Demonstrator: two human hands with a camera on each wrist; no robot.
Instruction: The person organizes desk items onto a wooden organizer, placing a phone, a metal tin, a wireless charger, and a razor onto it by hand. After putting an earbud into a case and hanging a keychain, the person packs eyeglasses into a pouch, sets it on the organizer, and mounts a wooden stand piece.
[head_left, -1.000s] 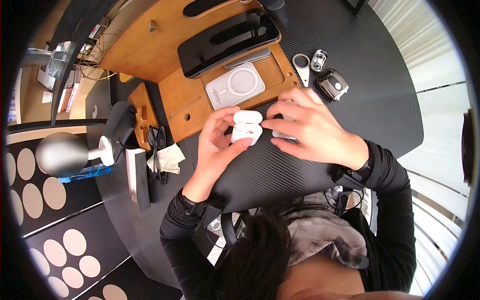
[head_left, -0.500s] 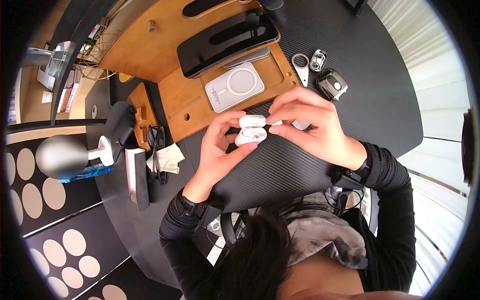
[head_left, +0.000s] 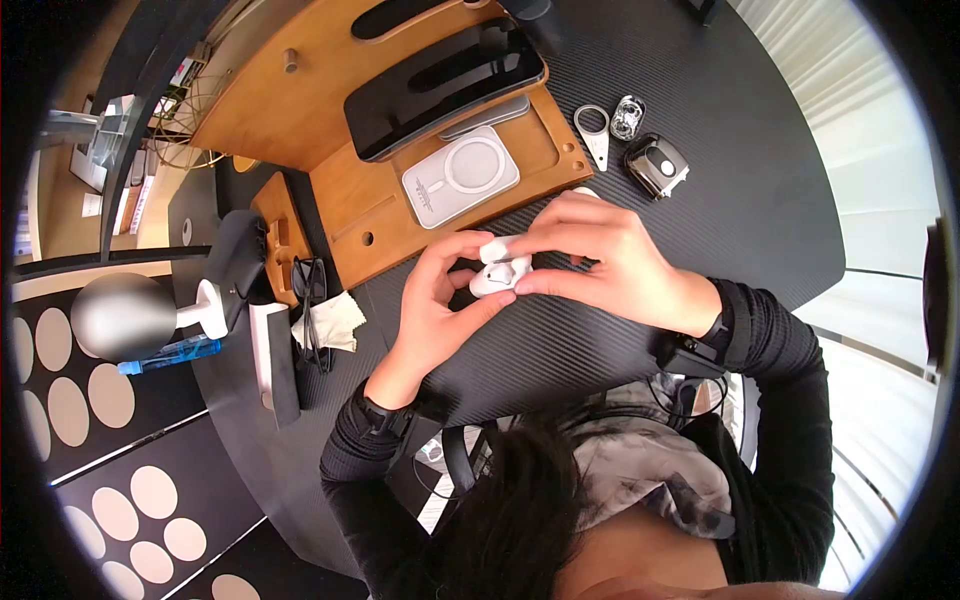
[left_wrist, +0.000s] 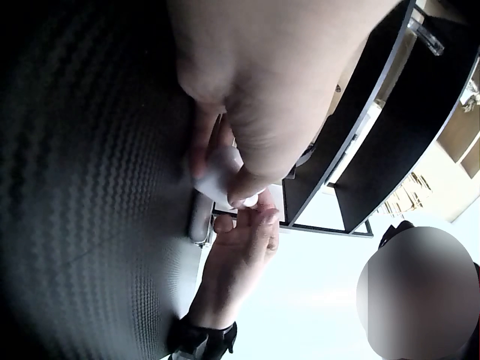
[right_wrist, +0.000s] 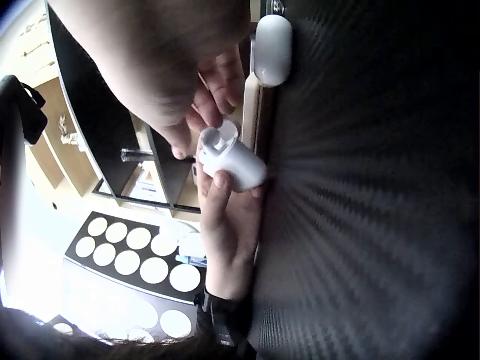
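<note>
My left hand [head_left: 430,305] holds a small white earbud case [head_left: 490,284] with its lid raised, thumb on the near side. Inside the case's opening a white earbud [head_left: 506,273] shows. From the other side my right hand [head_left: 625,262] reaches in, forefinger at the lid and thumb tip at the case's rim. In the right wrist view its fingers are spread around the mouth of the case [right_wrist: 241,168], with nothing seen between them. The left wrist view shows the left thumb along the case [left_wrist: 216,178].
A white rounded object [right_wrist: 273,51] lies on the black desk [head_left: 560,360] beyond the right hand. Behind, a wooden stand [head_left: 340,235] carries a white power bank [head_left: 430,195] and a phone [head_left: 450,90]. A key-like tool [head_left: 595,140] and black case [head_left: 657,166] lie right, glasses [head_left: 312,315] left.
The right hand held a small white earbud beside the lid half a second ago. Now its fingers are at the case opening and an earbud shows inside. The left hand keeps its hold.
</note>
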